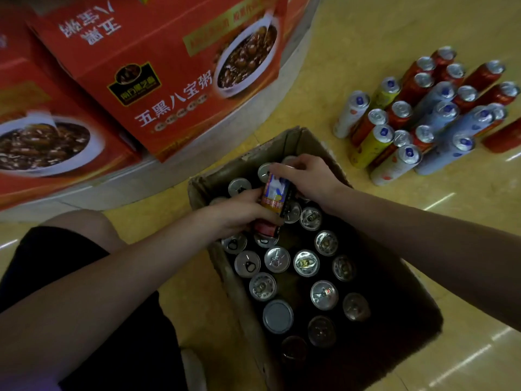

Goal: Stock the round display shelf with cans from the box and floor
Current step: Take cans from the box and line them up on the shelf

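Early stage. Left hand and right hand both clasp one can above box. Box nearly full; floor cans wait beside round shelf.

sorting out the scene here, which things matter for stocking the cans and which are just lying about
In the job:
- left hand and right hand, both gripping the lifted can
- cardboard box of upright cans
- cans on the floor
- round display shelf

Lying about:
- red porridge cartons on the shelf
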`<state>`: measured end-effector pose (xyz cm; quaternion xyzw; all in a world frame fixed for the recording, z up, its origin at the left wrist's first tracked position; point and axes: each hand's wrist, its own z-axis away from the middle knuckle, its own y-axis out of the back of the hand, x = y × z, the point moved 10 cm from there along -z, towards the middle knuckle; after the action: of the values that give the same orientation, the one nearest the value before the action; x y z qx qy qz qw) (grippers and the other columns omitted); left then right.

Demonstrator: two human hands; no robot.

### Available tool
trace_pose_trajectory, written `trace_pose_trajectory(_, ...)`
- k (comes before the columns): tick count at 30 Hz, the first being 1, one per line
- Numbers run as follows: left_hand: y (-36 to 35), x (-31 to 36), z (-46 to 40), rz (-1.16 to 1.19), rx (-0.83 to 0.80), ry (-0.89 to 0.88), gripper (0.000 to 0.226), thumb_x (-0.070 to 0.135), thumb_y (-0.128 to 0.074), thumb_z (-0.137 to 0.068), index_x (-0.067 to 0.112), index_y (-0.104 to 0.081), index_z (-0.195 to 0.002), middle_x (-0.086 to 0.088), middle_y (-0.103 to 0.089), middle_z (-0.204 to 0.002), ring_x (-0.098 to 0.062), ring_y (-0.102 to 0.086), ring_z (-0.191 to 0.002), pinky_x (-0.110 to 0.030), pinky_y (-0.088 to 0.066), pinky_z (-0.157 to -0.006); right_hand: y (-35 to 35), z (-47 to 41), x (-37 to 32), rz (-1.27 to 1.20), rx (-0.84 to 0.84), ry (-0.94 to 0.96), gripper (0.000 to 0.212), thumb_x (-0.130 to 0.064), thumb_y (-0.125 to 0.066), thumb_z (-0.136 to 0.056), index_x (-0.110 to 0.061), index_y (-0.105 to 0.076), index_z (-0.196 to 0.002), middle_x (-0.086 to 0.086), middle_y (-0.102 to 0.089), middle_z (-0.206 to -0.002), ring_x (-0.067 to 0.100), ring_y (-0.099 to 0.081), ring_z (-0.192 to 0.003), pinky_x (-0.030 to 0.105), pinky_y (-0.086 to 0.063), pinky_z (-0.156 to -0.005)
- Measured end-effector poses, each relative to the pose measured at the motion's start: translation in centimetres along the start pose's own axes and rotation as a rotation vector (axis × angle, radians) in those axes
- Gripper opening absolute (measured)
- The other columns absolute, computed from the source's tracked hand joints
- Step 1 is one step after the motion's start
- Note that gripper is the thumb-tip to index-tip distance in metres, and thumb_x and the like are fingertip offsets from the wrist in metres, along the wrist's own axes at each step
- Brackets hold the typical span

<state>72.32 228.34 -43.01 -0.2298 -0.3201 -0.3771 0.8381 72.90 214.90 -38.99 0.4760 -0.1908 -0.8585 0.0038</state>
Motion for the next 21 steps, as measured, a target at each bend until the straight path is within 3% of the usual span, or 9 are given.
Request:
trace_pose_trajectory(2,0.1,-0.2,0.4,0.035,0.048,0.007,0.043,-0.009,-0.071,-0.078,0.015,-0.061,-0.111,-0.006,-0.072,-0.105,-0.020,-0.068,-0.101,-0.034,-0.054,-0.093,-0.9,-0.1,0.1,-0.017,-0.038,-0.015,0.062,-0.067,-0.077,-0.061,-0.013,-0.056,-0.083,0.011,-0.061,-0.078,0.024,-0.060,-0.068,0.041,-0.050,-0.059)
trace_pose_trajectory(5,0.5,-0.8,1.4,0.096,0.190,0.027,0.043,-0.005,-0.077,-0.073,0.019,-0.063,-0.106,-0.008,-0.072,-0.107,-0.024,-0.067,-0.103,-0.043,-0.052,-0.098,-1.6,-0.1,-0.3,0.046,-0.044,-0.043,0.062,-0.071,-0.076,-0.060,-0.018,-0.049,-0.077,0.004,-0.057,-0.074,0.023,-0.060,-0.069,0.040,-0.049,-0.060)
trace_pose_trajectory(10,-0.8,-1.7,4.5,0.118,0.297,0.093,0.070,0.020,-0.089,-0.063,0.025,-0.052,-0.122,-0.005,-0.068,-0.116,-0.021,-0.067,-0.105,-0.044,-0.056,-0.092,-1.9,2.7,-2.1,0.154,-0.033,-0.045,0.062,-0.066,-0.072,-0.072,-0.014,-0.054,-0.101,-0.002,-0.062,-0.087,0.013,-0.061,-0.078,0.033,-0.051,-0.060)
trace_pose_trajectory(13,-1.5,-1.8,8.4,0.026,0.302,0.126,0.074,0.037,-0.091,-0.058,0.017,-0.059,-0.122,-0.009,-0.071,-0.110,-0.025,-0.069,-0.101,-0.050,-0.055,-0.091,-1.8,6.0,-2.6,0.105,-0.034,-0.092,0.061,-0.064,-0.072,-0.074,-0.014,-0.052,-0.104,-0.005,-0.058,-0.088,0.012,-0.057,-0.078,0.031,-0.047,-0.062)
trace_pose_trajectory(15,-2.4,-1.6,11.8,0.002,0.296,0.128,0.065,0.036,-0.090,-0.064,0.011,-0.063,-0.117,-0.016,-0.070,-0.110,-0.031,-0.068,-0.102,-0.052,-0.054,-0.092,-1.8,8.5,-2.7,0.080,-0.061,-0.163,0.056,-0.061,-0.073,-0.075,-0.012,-0.053,-0.093,-0.002,-0.057,-0.080,0.014,-0.055,-0.071,0.033,-0.043,-0.060)
trace_pose_trajectory(18,-4.5,-0.2,16.9,0.038,0.266,0.164,0.052,0.022,-0.086,-0.074,0.019,-0.063,-0.121,-0.004,-0.073,-0.111,-0.019,-0.070,-0.103,-0.038,-0.057,-0.088,-2.1,12.5,-5.0,0.020,-0.135,-0.216,0.057,-0.055,-0.075,-0.076,-0.001,-0.056,-0.075,0.014,-0.050,-0.068,0.018,-0.049,-0.062,0.032,-0.035,-0.056)
trace_pose_trajectory(20,-5.4,1.2,20.0,0.061,0.270,0.204,0.053,0.020,-0.084,-0.075,0.019,-0.062,-0.123,-0.004,-0.074,-0.109,-0.020,-0.071,-0.099,-0.032,-0.058,-0.076,-2.1,15.5,-7.3,-0.105,-0.192,-0.298,0.061,-0.051,-0.075,-0.078,0.008,-0.063,-0.093,0.024,-0.059,-0.080,0.017,-0.056,-0.069,0.031,-0.042,-0.060)
trace_pose_trajectory(21,-5.8,2.3,21.5,0.071,0.268,0.223,0.051,0.020,-0.083,-0.076,0.019,-0.062,-0.122,-0.004,-0.074,-0.107,-0.021,-0.071,-0.097,-0.030,-0.056,-0.070,-1.8,16.9,-8.6,-0.184,-0.201,-0.353,0.058,-0.049,-0.075,-0.079,0.004,-0.066,-0.103,0.020,-0.067,-0.090,0.017,-0.062,-0.076,0.032,-0.049,-0.066)
